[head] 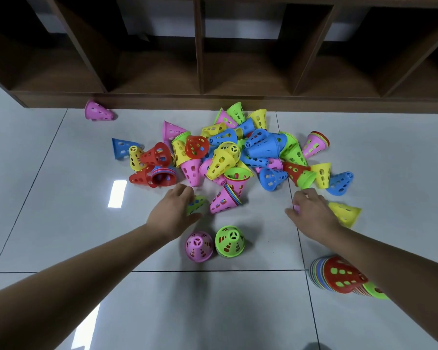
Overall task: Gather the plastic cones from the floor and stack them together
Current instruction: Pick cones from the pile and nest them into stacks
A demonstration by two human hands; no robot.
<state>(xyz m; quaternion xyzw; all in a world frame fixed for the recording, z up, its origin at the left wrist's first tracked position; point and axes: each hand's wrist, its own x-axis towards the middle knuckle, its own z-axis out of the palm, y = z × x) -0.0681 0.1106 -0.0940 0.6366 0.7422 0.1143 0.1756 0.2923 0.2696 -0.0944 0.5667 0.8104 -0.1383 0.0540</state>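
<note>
A heap of coloured perforated plastic cones (238, 152) lies on the tiled floor. My left hand (173, 212) grips a green cone (197, 203) lying at the heap's near edge, beside a pink stack (223, 199). My right hand (311, 210) curls over a small pink cone (296, 208), mostly hidden under the fingers. A yellow cone (345, 213) lies just right of that hand. A pink cone (199, 246) and a green cone (229, 240) stand upright near me. A tall stack topped by a red cone (341, 275) lies at the lower right, under my right forearm.
A dark wooden shelf unit (200, 72) with open compartments runs along the far side. One lone pink cone (98, 111) lies by its base at the left. Glossy grey floor tiles (61, 198) stretch to the left and towards me.
</note>
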